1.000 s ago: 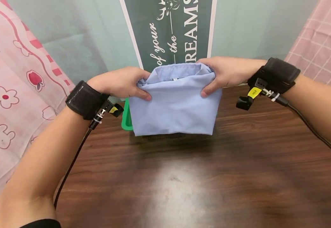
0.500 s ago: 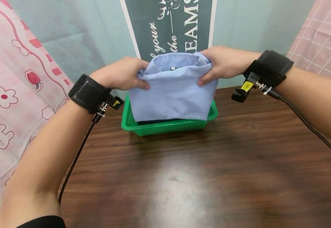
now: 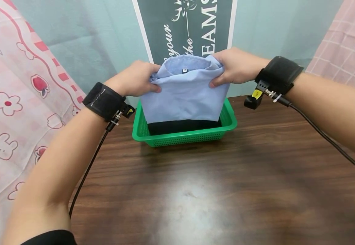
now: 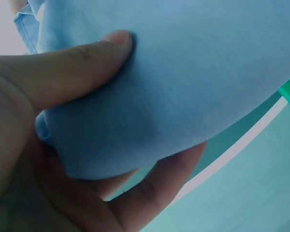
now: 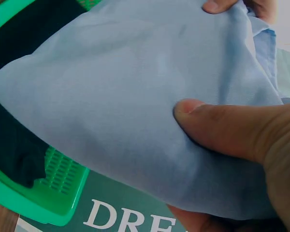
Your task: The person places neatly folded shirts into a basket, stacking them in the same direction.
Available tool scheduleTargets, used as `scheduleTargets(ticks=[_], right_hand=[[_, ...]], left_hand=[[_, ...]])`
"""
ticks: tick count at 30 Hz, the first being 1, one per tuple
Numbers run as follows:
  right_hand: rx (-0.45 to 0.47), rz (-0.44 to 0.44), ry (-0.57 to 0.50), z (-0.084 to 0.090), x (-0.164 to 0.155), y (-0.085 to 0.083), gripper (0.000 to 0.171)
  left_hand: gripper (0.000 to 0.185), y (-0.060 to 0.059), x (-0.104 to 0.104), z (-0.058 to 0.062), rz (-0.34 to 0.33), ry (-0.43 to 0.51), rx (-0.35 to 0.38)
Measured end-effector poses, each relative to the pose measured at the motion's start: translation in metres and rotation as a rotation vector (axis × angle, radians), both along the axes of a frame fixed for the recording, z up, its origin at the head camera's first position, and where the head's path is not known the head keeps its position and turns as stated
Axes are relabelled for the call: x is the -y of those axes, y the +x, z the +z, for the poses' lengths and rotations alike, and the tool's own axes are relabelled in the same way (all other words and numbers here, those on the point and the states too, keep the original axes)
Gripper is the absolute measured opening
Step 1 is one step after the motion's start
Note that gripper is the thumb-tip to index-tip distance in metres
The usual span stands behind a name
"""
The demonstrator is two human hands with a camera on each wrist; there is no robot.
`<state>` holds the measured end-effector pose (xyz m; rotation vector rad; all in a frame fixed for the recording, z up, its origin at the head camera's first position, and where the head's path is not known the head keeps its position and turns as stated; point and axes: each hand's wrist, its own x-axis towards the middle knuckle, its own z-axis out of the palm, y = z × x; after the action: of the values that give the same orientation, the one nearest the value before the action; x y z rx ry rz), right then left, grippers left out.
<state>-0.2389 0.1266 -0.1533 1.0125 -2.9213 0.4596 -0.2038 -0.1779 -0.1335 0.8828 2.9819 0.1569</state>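
A folded light blue collared shirt (image 3: pixel 183 98) hangs over a green plastic basket (image 3: pixel 183 139). My left hand (image 3: pixel 137 79) grips its left upper corner, thumb on the front and fingers behind, as the left wrist view shows around the blue cloth (image 4: pixel 193 72). On the opposite corner my right hand (image 3: pixel 235 66) holds the shirt the same way. In the right wrist view that thumb presses on the fabric (image 5: pixel 135 96). Black cloth (image 3: pixel 180 126) lies in the basket, partly hidden by the shirt's lower edge.
The basket stands on a dark wooden table (image 3: pixel 196 190) near its far edge. Behind it hangs a pale green curtain with a dark lettered banner (image 3: pixel 192 30). A pink patterned curtain (image 3: pixel 18 102) hangs at the left. Cables run from both wrist straps.
Both hands have lifted the shirt up and away toward the back. The basket, mostly covered before, now shows its front rim and the black cloth inside. Both hands keep their hold.
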Motion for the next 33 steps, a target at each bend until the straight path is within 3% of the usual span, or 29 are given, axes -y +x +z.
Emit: scheduleTargets(ticks=[16,27,33], right_hand=[[0.049,0.052,0.027,-0.031,0.004,-0.005,0.035],[0.116,0.084,0.045,-0.044,0.004,-0.005,0.037],[0.172,0.106,0.042,-0.050,0.005,-0.003,0.038]], left_hand=[[0.035,-0.006,0.001,-0.039,0.009,0.007,0.088],[0.035,-0.006,-0.001,-0.051,-0.015,-0.044,0.159],[0.036,-0.004,-0.002,-0.055,0.002,-0.064,0.247]])
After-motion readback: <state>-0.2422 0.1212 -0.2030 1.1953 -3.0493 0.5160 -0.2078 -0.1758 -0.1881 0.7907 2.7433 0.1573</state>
